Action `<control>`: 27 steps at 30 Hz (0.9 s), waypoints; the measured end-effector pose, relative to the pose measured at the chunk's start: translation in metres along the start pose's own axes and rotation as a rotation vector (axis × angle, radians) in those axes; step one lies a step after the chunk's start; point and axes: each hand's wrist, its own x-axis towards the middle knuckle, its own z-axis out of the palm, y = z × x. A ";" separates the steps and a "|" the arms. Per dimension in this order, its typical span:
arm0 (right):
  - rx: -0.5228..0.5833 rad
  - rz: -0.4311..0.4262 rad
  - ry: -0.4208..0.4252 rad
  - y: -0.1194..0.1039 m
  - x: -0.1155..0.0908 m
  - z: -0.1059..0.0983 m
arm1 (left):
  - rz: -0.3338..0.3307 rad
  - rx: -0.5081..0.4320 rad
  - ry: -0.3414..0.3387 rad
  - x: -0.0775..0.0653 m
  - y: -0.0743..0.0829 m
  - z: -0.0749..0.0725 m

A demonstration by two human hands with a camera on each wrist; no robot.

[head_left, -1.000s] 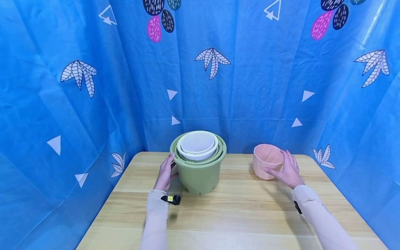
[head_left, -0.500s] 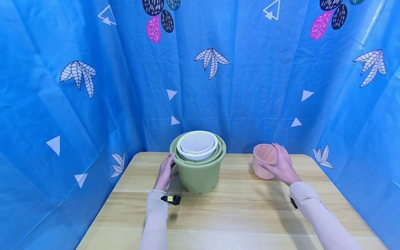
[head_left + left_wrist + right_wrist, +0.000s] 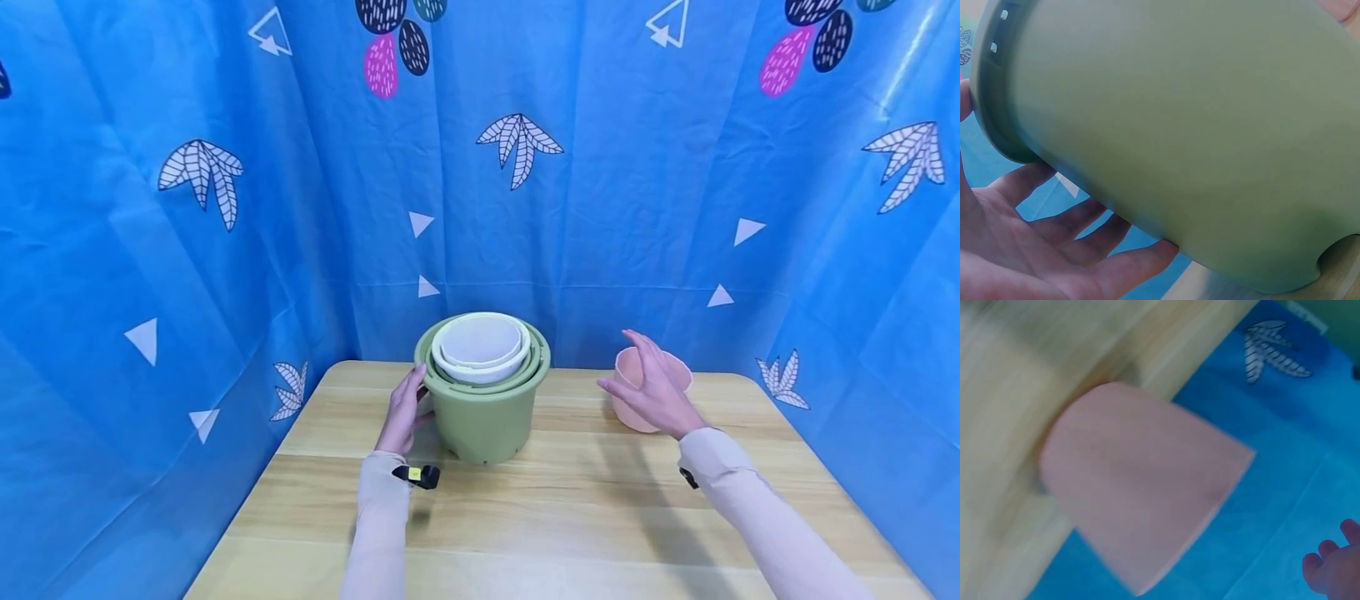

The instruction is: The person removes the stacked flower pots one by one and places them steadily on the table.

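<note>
A large green flowerpot (image 3: pixel 483 425) stands upright on the table, with smaller pots nested in it: a second green rim and white pots (image 3: pixel 480 342) in the middle. My left hand (image 3: pixel 401 412) holds its left side. In the left wrist view the thumb lies at the rim and the fingers (image 3: pixel 1141 265) are against the outer wall (image 3: pixel 1185 125). My right hand (image 3: pixel 651 387), fingers extended and holding nothing, is in front of a pink pot (image 3: pixel 678 372), partly covering it in the head view. The pink pot (image 3: pixel 1141 481) stands apart from the right hand (image 3: pixel 1338 569) in the right wrist view.
The wooden table (image 3: pixel 517 525) has rounded far corners. Blue patterned curtains (image 3: pixel 510 242) surround its back and sides. The pink pot stands near the far right edge, to the right of the nested pots.
My right hand has let go of the pink pot and moved left, passing in front of it. The pink pot has stayed in place. My left hand has kept its place on the green flowerpot.
</note>
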 end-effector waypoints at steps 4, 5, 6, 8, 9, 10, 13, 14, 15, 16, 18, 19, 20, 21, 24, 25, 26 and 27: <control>-0.030 -0.027 -0.018 -0.021 0.007 0.002 | 0.006 -0.001 -0.001 0.000 0.000 0.000; -0.028 -0.029 -0.027 -0.026 0.009 0.002 | 0.008 -0.001 -0.005 0.000 0.001 0.000; -0.022 -0.034 -0.037 -0.032 0.010 0.003 | 0.006 -0.001 -0.005 0.000 0.001 0.000; -0.010 -0.040 -0.058 -0.041 0.012 0.004 | 0.003 -0.001 -0.006 0.000 0.001 0.000; -0.008 -0.042 -0.068 -0.046 0.014 0.004 | 0.000 0.000 -0.006 -0.001 0.001 0.001; -0.006 -0.048 -0.076 -0.050 0.015 0.005 | -0.001 0.002 -0.007 -0.001 0.001 0.001; -0.004 -0.055 -0.094 -0.061 0.018 0.007 | -0.005 0.003 -0.006 -0.001 0.001 0.001; -0.006 -0.058 -0.098 -0.065 0.020 0.007 | -0.005 0.004 -0.006 -0.002 0.001 0.001; -0.007 -0.060 -0.102 -0.068 0.021 0.008 | -0.004 0.005 -0.005 -0.002 0.001 0.001; -0.006 -0.066 -0.104 -0.072 0.023 0.008 | 0.000 0.005 -0.006 -0.001 0.001 0.001; -0.005 -0.069 -0.111 -0.078 0.026 0.009 | 0.001 0.008 -0.006 -0.001 0.001 0.001; -0.008 -0.071 -0.115 -0.081 0.027 0.010 | 0.001 0.006 -0.005 -0.001 0.001 0.001; -0.014 -0.077 -0.120 -0.084 0.029 0.010 | 0.004 0.008 -0.007 0.000 0.001 0.001; -0.018 -0.080 -0.124 -0.087 0.030 0.011 | 0.004 0.009 -0.008 0.000 0.001 0.001; -0.027 -0.084 -0.143 -0.095 0.034 0.014 | 0.002 0.011 -0.007 0.000 0.001 0.001; -0.031 -0.091 -0.152 -0.097 0.035 0.015 | 0.000 0.012 -0.005 0.000 0.000 0.001; -0.036 -0.102 -0.159 -0.099 0.036 0.016 | -0.002 0.013 -0.002 0.000 0.000 0.001; -0.041 -0.108 -0.165 -0.100 0.036 0.017 | -0.005 0.014 0.000 -0.001 0.000 0.001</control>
